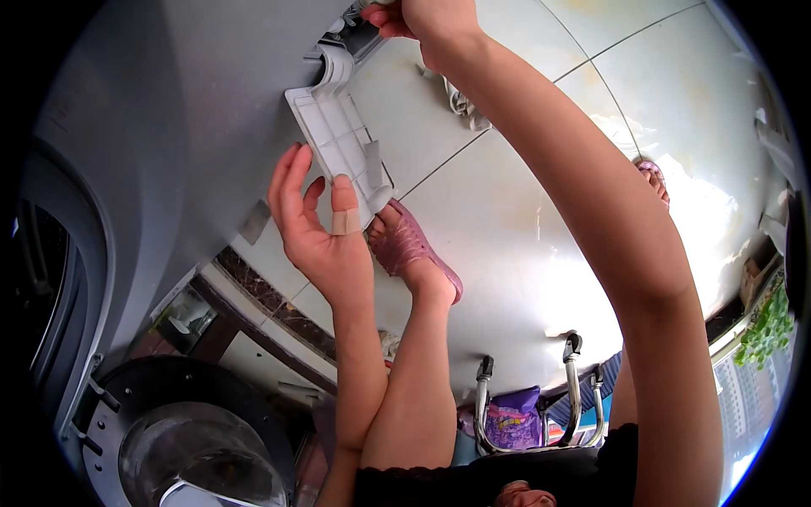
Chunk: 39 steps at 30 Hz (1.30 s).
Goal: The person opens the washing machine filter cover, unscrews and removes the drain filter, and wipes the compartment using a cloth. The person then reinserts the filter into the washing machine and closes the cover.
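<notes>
The left hand [325, 220] is loosely gripping the ribbed white panel [340, 135] (a beige bandage [345, 222] is wrapping its thumb), beside the grey machine [211, 110]. The right hand [414, 19] is reaching to the opening [359, 38] above the panel, its grip partly cut off, so whether it is closed cannot be told.

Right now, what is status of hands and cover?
Left hand at white cover, thumb over ribbed side. Right hand near opening, grip partly cut off. Foot near cover.
</notes>
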Each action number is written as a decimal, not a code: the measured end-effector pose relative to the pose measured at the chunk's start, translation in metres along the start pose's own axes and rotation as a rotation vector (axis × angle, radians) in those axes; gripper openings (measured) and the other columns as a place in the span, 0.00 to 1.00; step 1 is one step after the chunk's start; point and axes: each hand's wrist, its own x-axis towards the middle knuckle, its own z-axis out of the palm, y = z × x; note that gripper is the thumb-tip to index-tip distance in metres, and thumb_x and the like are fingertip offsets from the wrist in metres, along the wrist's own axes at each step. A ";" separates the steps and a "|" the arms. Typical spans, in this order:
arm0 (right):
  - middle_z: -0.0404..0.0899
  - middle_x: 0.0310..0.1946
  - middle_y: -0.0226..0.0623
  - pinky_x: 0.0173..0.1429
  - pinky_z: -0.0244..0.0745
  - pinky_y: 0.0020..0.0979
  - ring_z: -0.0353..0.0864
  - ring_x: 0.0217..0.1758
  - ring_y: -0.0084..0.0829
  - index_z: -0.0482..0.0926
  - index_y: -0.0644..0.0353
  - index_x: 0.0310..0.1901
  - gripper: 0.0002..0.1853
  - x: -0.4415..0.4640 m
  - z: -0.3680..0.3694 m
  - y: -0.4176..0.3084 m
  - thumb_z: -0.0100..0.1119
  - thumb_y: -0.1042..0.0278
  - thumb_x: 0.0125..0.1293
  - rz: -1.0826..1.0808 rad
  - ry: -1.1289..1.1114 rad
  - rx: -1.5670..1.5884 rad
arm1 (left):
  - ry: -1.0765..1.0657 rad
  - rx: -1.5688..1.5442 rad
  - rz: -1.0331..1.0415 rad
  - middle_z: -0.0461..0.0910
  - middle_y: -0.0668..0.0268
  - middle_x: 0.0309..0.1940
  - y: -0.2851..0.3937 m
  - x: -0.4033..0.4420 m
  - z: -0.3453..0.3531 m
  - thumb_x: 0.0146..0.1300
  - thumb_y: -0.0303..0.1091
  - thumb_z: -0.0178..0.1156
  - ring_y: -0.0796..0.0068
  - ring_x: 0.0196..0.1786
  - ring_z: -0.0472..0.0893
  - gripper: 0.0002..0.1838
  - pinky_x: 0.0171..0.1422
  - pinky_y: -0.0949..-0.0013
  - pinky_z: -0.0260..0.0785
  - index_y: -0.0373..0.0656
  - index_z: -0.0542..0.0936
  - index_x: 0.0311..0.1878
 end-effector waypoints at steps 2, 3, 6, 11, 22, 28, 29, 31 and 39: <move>0.71 0.16 0.31 0.14 0.54 0.20 0.64 0.13 0.19 0.73 0.60 0.30 0.15 0.015 0.000 0.000 0.36 0.73 0.72 0.541 -0.076 1.336 | -0.002 0.016 0.008 0.68 0.59 0.68 -0.001 -0.001 -0.003 0.68 0.20 0.58 0.69 0.66 0.73 0.21 0.69 0.64 0.68 0.32 0.74 0.64; 0.70 0.16 0.28 0.14 0.52 0.19 0.62 0.13 0.17 0.72 0.59 0.30 0.15 0.024 -0.002 0.021 0.35 0.72 0.74 0.668 -0.345 1.602 | 0.001 0.027 0.014 0.68 0.60 0.68 0.000 -0.001 -0.003 0.68 0.20 0.58 0.69 0.65 0.73 0.21 0.69 0.65 0.68 0.32 0.74 0.63; 0.67 0.14 0.26 0.13 0.50 0.19 0.59 0.12 0.17 0.73 0.57 0.29 0.16 0.019 -0.008 0.031 0.39 0.68 0.76 0.757 -0.428 1.446 | 0.031 0.043 0.035 0.68 0.60 0.67 0.004 -0.001 -0.003 0.67 0.19 0.57 0.70 0.65 0.73 0.21 0.68 0.65 0.67 0.33 0.75 0.63; 0.75 0.14 0.35 0.15 0.63 0.32 0.71 0.14 0.27 0.76 0.62 0.25 0.17 -0.029 -0.010 0.005 0.55 0.63 0.73 0.508 0.104 0.478 | 0.016 0.013 0.041 0.69 0.60 0.67 0.007 0.001 0.003 0.67 0.18 0.57 0.71 0.65 0.73 0.21 0.68 0.66 0.67 0.33 0.75 0.63; 0.80 0.24 0.59 0.36 0.75 0.49 0.81 0.30 0.57 0.76 0.70 0.32 0.20 -0.016 -0.001 0.025 0.46 0.60 0.76 -0.496 0.461 -0.553 | 0.027 0.015 0.028 0.69 0.59 0.67 0.003 0.001 0.000 0.67 0.18 0.57 0.70 0.65 0.74 0.20 0.67 0.66 0.69 0.32 0.75 0.62; 0.80 0.24 0.49 0.40 0.76 0.46 0.82 0.32 0.50 0.78 0.69 0.36 0.13 -0.018 -0.007 0.013 0.46 0.69 0.70 -0.450 0.191 -0.649 | 0.013 0.025 0.020 0.69 0.59 0.67 0.002 -0.002 -0.001 0.67 0.19 0.57 0.70 0.65 0.74 0.20 0.67 0.66 0.69 0.31 0.75 0.62; 0.80 0.26 0.50 0.40 0.75 0.46 0.81 0.32 0.51 0.78 0.70 0.37 0.12 -0.018 -0.005 0.016 0.46 0.70 0.68 -0.514 0.238 -0.730 | 0.012 0.021 0.020 0.69 0.59 0.67 0.002 -0.001 0.000 0.67 0.18 0.57 0.70 0.65 0.74 0.20 0.68 0.66 0.69 0.31 0.75 0.62; 0.78 0.30 0.54 0.39 0.73 0.47 0.79 0.33 0.53 0.76 0.71 0.37 0.09 -0.022 -0.009 0.025 0.49 0.73 0.62 -0.800 0.351 -0.871 | 0.012 0.012 0.019 0.69 0.59 0.67 0.003 0.000 0.000 0.67 0.18 0.57 0.69 0.65 0.74 0.20 0.68 0.65 0.69 0.31 0.75 0.62; 0.76 0.28 0.39 0.26 0.71 0.33 0.73 0.24 0.31 0.77 0.66 0.41 0.20 -0.040 -0.034 -0.016 0.48 0.53 0.74 0.014 -0.125 0.171 | 0.021 0.000 0.020 0.68 0.58 0.67 -0.003 0.002 0.001 0.67 0.23 0.59 0.67 0.65 0.73 0.20 0.64 0.62 0.70 0.36 0.76 0.62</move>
